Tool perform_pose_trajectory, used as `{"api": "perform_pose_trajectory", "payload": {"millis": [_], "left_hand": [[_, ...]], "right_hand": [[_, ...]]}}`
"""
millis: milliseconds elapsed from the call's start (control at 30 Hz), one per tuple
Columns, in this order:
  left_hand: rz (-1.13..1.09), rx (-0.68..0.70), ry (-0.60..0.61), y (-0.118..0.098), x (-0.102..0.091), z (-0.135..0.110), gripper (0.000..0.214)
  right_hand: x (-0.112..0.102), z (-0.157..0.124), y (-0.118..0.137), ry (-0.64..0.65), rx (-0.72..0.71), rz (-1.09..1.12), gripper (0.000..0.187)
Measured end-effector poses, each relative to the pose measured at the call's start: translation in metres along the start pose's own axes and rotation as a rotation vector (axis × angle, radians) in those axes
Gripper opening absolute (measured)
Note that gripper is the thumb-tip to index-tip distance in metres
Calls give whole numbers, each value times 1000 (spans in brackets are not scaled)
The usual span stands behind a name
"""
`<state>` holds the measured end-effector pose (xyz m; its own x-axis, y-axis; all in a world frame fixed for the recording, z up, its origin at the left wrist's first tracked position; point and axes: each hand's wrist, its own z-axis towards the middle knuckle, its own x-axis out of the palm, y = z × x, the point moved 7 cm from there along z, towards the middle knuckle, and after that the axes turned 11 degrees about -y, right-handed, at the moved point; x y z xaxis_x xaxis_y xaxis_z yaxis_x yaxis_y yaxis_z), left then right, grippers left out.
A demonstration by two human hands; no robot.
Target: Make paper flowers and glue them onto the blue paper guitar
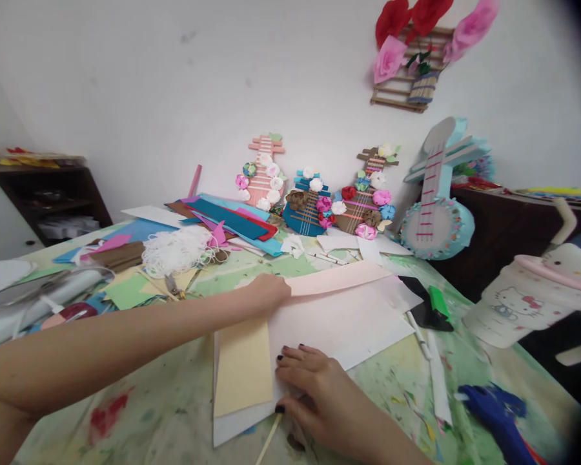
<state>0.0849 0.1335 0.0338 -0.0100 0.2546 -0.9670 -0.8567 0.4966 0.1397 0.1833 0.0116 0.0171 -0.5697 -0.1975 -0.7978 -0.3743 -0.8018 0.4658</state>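
My left hand [266, 292] reaches across the table and is closed on the end of a long pale pink paper strip [341, 278]. The strip lies over a large white sheet [353, 323]. My right hand [314, 387] rests flat on that white sheet near its front corner, fingers spread, holding nothing. A pale yellow sheet [243, 368] lies on the white one just left of my right hand. A thin wooden stick [268, 440] pokes out below the sheets.
Paper guitars with paper flowers [310, 200] lean on the wall. Coloured paper scraps [227, 223], white string [177, 250] and scissors [172, 284] lie at left. A green marker [438, 302], white sticks [436, 374], a blue glue gun [498, 413] and a cat-print cup [523, 307] sit at right.
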Motion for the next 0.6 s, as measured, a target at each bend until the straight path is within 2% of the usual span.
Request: {"api": "perform_pose_trajectory", "payload": {"millis": [67,167,300,367,467,533,600], "left_hand": [[45,-81,10,25,-2,11,16],[90,-211,-24,69,-7,25,23],[105,-320,-55,113,-5,27,26],[99,-358,-59,123,0,22,25],[78,-392,-69,126,8,13,27],[55,-381,-83,121,15,8,37],[-13,-319,-96,114,24,4,56]], "right_hand": [[0,-1,0,5,-3,11,9],[1,-1,-1,13,3,23,11],[2,-2,-2,22,22,25,13],[2,-3,-3,24,28,25,12],[2,-4,-3,37,17,24,11],[3,-5,-3,46,9,16,14],[3,-5,-3,55,0,3,16]]}}
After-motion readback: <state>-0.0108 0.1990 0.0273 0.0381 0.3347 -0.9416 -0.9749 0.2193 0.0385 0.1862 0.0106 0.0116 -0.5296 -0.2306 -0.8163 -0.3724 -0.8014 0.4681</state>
